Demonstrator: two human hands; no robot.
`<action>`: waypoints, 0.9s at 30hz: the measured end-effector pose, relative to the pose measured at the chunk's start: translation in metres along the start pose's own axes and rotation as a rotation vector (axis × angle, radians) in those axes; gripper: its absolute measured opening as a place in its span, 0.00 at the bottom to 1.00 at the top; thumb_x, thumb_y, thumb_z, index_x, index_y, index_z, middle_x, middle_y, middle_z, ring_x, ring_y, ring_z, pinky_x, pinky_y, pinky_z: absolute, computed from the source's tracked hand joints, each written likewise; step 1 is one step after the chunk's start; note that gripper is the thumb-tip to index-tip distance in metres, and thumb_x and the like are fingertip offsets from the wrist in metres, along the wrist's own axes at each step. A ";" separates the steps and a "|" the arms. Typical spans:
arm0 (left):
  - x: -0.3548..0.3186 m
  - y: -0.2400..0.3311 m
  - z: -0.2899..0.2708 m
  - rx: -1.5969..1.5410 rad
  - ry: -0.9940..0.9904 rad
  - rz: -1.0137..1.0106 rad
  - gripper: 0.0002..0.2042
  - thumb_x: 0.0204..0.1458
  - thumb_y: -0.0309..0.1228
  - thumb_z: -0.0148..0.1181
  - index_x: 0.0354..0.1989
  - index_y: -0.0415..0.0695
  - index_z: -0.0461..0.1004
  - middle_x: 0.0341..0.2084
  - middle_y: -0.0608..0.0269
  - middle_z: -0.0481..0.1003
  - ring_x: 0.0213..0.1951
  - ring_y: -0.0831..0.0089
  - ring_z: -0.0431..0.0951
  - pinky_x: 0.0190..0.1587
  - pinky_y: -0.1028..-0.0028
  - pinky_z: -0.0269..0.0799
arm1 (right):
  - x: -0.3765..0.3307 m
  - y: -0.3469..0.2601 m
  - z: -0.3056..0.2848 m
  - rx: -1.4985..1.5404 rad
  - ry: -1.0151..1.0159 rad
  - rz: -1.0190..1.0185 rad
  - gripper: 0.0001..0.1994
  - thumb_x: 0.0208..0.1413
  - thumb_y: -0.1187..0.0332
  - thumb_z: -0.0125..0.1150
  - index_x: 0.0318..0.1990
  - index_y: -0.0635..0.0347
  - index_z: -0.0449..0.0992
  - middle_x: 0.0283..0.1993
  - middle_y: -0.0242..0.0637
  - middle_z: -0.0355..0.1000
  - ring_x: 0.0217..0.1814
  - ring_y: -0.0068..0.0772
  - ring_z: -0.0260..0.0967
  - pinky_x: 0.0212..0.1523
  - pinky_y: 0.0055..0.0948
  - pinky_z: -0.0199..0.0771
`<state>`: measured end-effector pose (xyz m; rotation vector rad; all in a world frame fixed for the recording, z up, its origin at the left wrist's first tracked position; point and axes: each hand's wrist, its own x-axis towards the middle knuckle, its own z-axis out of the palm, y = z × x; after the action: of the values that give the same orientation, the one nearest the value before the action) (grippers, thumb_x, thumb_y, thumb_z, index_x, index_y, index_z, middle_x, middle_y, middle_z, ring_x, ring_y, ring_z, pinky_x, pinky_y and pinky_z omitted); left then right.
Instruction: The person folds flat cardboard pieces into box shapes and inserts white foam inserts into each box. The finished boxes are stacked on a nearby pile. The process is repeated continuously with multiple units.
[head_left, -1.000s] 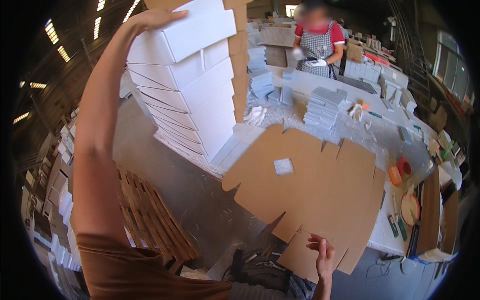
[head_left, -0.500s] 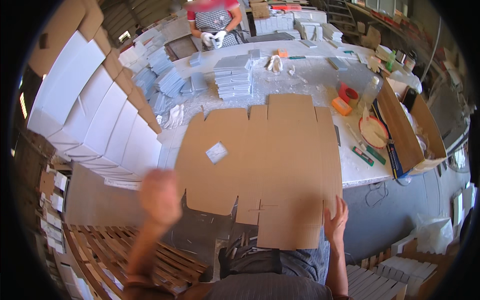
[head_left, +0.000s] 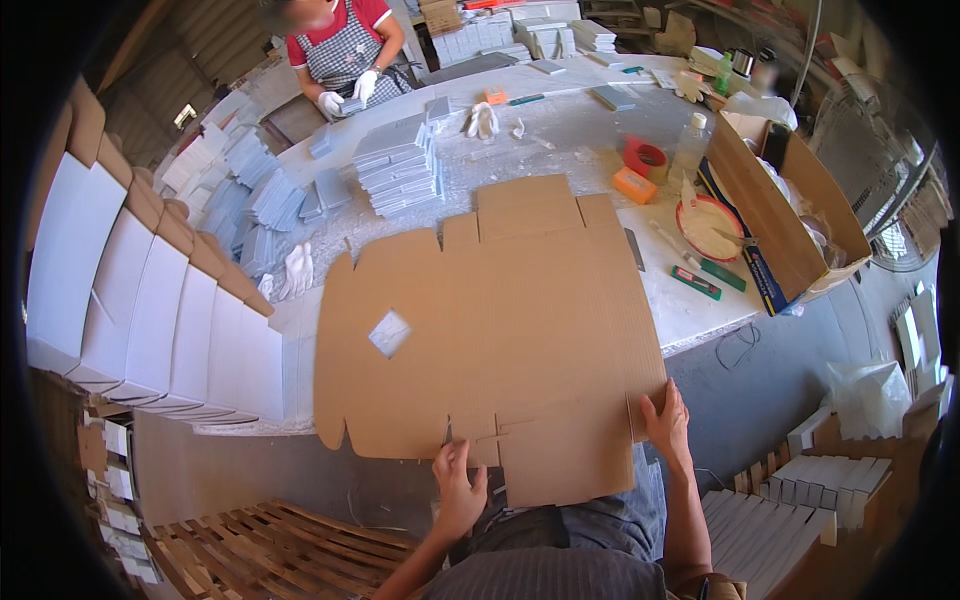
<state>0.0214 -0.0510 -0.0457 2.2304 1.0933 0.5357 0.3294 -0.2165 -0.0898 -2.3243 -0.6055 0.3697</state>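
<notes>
A flat brown cardboard box blank (head_left: pixel 550 310), with a diamond-shaped hole and slotted flaps, lies partly on the white-dusted worktable (head_left: pixel 690 318) and juts over its front edge towards me. My right hand (head_left: pixel 668 428) grips the blank's right edge near its front corner, thumb on top. At the near edge, beside a slot, my left hand (head_left: pixel 460 495) has its fingertips against the cardboard. Its fingers are slightly bent and apart, with a gap to the thumb.
Grey tiles (head_left: pixel 395 170) are stacked behind the blank. White boxes (head_left: pixel 170 330) line the left. On the right are an orange box (head_left: pixel 634 185), a bowl of paste (head_left: pixel 712 228), green cutters (head_left: pixel 697 283) and an open carton (head_left: pixel 790 225). A person in a checked apron (head_left: pixel 350 62) handles a tile. A wooden pallet (head_left: pixel 270 550) lies below.
My left hand has come from the left, in blurred motion, to the blank's near edge. The right hand stays at the right edge. My view has turned, and the co-worker's hands have moved apart.
</notes>
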 end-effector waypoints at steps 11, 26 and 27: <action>0.004 0.000 -0.014 -0.683 0.234 -0.292 0.13 0.50 0.22 0.57 0.44 0.43 0.69 0.44 0.56 0.68 0.47 0.69 0.68 0.52 0.72 0.61 | -0.004 -0.029 -0.041 0.068 0.072 -0.053 0.25 0.51 0.56 0.61 0.49 0.68 0.66 0.52 0.57 0.65 0.54 0.51 0.64 0.53 0.41 0.62; 0.022 0.008 -0.053 -1.665 -0.102 -0.485 0.30 0.57 0.45 0.50 0.64 0.43 0.55 0.60 0.54 0.60 0.59 0.57 0.61 0.61 0.59 0.56 | 0.036 -0.030 -0.053 0.440 -0.483 0.049 0.27 0.50 0.51 0.60 0.45 0.69 0.71 0.42 0.49 0.73 0.46 0.39 0.71 0.46 0.33 0.69; 0.024 0.012 -0.050 -1.532 -0.042 -0.491 0.30 0.57 0.46 0.48 0.64 0.43 0.54 0.60 0.54 0.60 0.59 0.57 0.60 0.62 0.59 0.55 | 0.037 -0.027 -0.051 0.335 -0.479 0.054 0.27 0.50 0.50 0.59 0.45 0.69 0.71 0.42 0.50 0.73 0.46 0.39 0.71 0.46 0.34 0.69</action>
<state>0.0133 -0.0207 0.0017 0.6190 0.6899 0.7221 0.3733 -0.2086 -0.0383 -1.9360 -0.6469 0.9921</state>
